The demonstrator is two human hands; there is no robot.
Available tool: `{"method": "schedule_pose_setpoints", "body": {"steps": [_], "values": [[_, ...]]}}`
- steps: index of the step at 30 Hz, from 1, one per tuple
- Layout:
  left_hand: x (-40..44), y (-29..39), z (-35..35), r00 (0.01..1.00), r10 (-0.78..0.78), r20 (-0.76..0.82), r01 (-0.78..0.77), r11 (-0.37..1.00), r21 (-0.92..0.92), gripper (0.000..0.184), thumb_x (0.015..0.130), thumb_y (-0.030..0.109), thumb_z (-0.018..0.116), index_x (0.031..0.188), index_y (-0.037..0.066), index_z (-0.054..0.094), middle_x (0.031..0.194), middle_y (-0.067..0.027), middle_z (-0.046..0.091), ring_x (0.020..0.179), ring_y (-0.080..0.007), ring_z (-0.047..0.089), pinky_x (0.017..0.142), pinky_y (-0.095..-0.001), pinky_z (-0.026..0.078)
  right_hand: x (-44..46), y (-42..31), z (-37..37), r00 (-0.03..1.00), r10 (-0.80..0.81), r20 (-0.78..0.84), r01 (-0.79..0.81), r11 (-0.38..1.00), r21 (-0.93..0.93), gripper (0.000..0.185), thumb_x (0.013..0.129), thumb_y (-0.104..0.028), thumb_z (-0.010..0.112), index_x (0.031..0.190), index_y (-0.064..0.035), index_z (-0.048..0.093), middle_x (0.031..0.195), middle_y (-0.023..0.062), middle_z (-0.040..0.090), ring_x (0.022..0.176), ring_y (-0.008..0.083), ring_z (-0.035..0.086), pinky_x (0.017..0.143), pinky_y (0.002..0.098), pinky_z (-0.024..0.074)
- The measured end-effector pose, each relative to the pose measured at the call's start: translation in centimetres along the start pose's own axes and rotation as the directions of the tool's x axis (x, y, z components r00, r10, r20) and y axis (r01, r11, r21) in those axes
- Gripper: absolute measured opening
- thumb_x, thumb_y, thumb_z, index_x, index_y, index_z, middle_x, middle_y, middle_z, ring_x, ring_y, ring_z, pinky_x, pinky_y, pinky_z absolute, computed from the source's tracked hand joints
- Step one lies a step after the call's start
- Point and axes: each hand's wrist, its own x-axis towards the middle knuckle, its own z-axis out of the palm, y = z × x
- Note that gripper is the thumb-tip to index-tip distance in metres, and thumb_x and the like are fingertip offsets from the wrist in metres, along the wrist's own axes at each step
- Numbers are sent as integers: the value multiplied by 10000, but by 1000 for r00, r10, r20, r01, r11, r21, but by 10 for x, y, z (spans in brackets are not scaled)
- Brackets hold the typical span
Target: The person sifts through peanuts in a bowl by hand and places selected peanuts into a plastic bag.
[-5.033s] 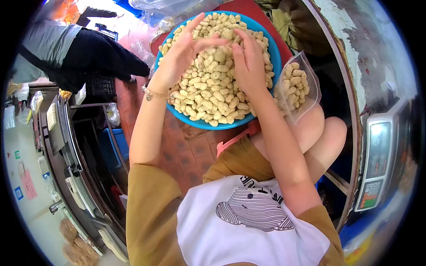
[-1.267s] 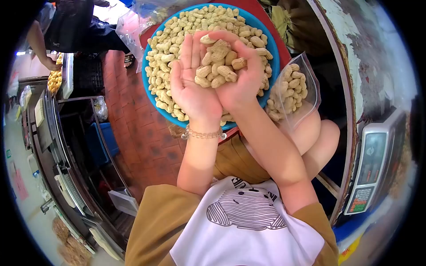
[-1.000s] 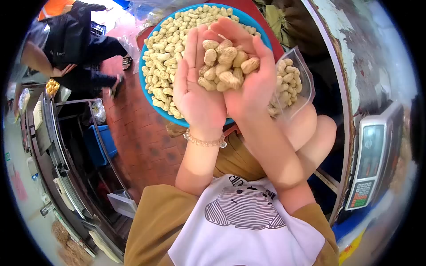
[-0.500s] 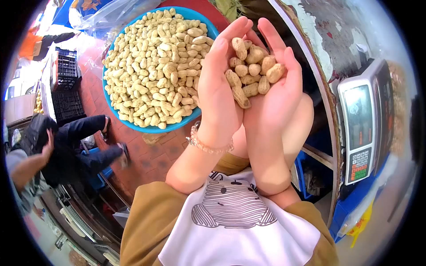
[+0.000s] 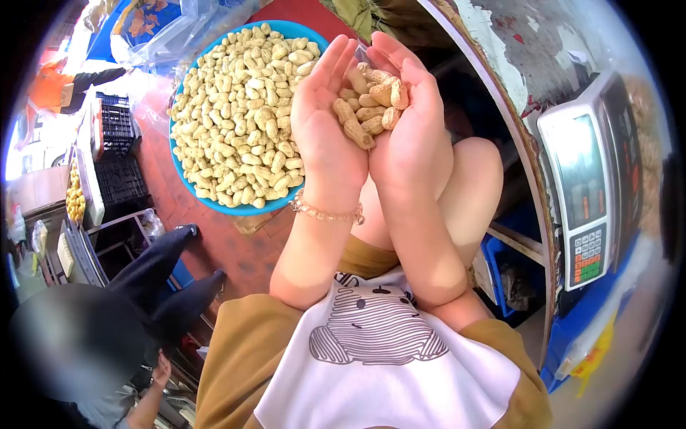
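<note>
My left hand (image 5: 325, 129), with a beaded bracelet (image 5: 325, 212) at its wrist, is cupped against my right hand (image 5: 414, 136). Together they hold a small heap of unshelled peanuts (image 5: 370, 107); the palms touch at the heels and the fingers curl up around the sides. Just left of my hands stands a round blue basin (image 5: 176, 161) heaped with many more unshelled peanuts (image 5: 239, 121). My left hand overlaps the basin's right edge in view.
A digital scale (image 5: 582, 193) stands on the counter at right. Black plastic crates (image 5: 118, 182) are stacked at left. Another person in dark trousers (image 5: 161, 275) is at lower left. Clear plastic sheeting (image 5: 164, 43) lies behind the basin, above a red tiled floor (image 5: 214, 239).
My cupped hands have shifted left in view, and the peanuts in them have settled into a different arrangement. The other person at lower left has moved nearer.
</note>
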Motion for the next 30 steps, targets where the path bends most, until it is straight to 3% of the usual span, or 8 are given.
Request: {"method": "schedule_pose_setpoints", "body": {"steps": [6, 9, 12, 19, 21, 24, 28, 30], "values": [[2, -8, 4, 978, 207, 25, -208, 962, 178, 512, 981, 241, 281, 1338, -61, 491, 1367, -194, 536, 1263, -271, 474, 1095, -352, 343, 2, -5, 3, 992, -108, -71, 105, 994, -41, 440, 978, -235, 380, 1299, 32, 520, 1254, 141, 565, 1178, 235, 525, 1049, 350, 398], [-1, -7, 8, 982, 186, -33, -179, 973, 147, 463, 982, 211, 325, 1314, -58, 506, 1357, -176, 541, 1291, -270, 465, 1137, -365, 302, 5, -5, 2, 987, -155, -49, 151, 986, -67, 463, 976, -245, 372, 1296, 59, 510, 1261, 169, 564, 1184, 241, 525, 1073, 349, 358], [0, -7, 0, 971, 229, 76, -239, 953, 188, 392, 951, 126, 392, 1276, -43, 531, 1320, -142, 551, 1282, -231, 461, 1129, -352, 305, 4, -1, 0, 982, -186, -22, 181, 973, -142, 465, 972, -252, 383, 1297, 54, 513, 1245, 157, 576, 1199, 224, 523, 1088, 339, 315], [-17, 1, -4, 959, 220, 177, -253, 947, 196, 372, 924, 129, 423, 1210, -46, 583, 1261, -113, 588, 1230, -195, 495, 1098, -323, 330, -1, -2, 3, 979, -203, 16, 202, 961, -191, 394, 963, -206, 398, 1235, 39, 545, 1211, 143, 578, 1149, 226, 524, 1034, 351, 369], [-28, 3, -11, 900, 349, 260, -428, 815, 390, 349, 900, 92, 427, 1164, -23, 625, 1250, -139, 594, 1256, -247, 493, 1109, -360, 321, -3, -2, 6, 970, -239, 52, 245, 950, -196, 366, 957, -161, 408, 1189, 87, 544, 1211, 172, 575, 1151, 250, 531, 1047, 373, 392], [-44, 9, -33, 743, 505, 440, -657, 423, 624, 340, 857, 35, 451, 1126, 4, 657, 1250, -164, 589, 1278, -323, 479, 1115, -422, 314, -10, -3, 10, 964, -236, 124, 261, 930, -259, 323, 948, -97, 420, 1165, 109, 540, 1223, 188, 570, 1166, 257, 530, 1058, 376, 387], [-71, 22, -67, 726, 477, 496, -653, 254, 713, 352, 820, -7, 492, 1125, 26, 665, 1251, -166, 581, 1285, -373, 466, 1106, -480, 313, -28, -1, 18, 927, -274, 256, 352, 869, -348, 344, 948, -102, 415, 1194, 115, 519, 1200, 206, 575, 1168, 283, 541, 1087, 409, 367], [-80, 35, -93, 708, 469, 528, -631, 84, 771, 289, 868, 23, 478, 1081, 29, 673, 1229, -162, 587, 1257, -359, 485, 1092, -484, 321, -39, 2, 21, 895, -297, 333, 414, 832, -369, 334, 951, -102, 414, 1181, 118, 515, 1138, 220, 600, 1098, 298, 585, 1073, 423, 393]]}}
